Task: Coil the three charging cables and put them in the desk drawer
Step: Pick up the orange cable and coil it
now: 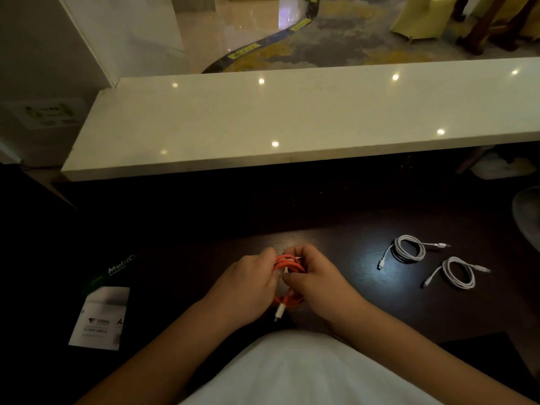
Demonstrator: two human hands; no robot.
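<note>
An orange cable (287, 266) is bunched in loops between both hands above the dark desk (344, 276). My left hand (248, 287) grips its left side and my right hand (317, 280) grips its right side. Its white plug hangs down below the hands. Two white cables lie coiled on the desk to the right: one (409, 248) farther back, the other (458, 273) nearer and further right. No drawer is visible.
A pale stone counter ledge (292, 121) runs across behind the desk. A white paper packet (100, 317) and a dark box with green print (117, 268) lie at the left. A rounded grey object (527, 217) sits at the right edge.
</note>
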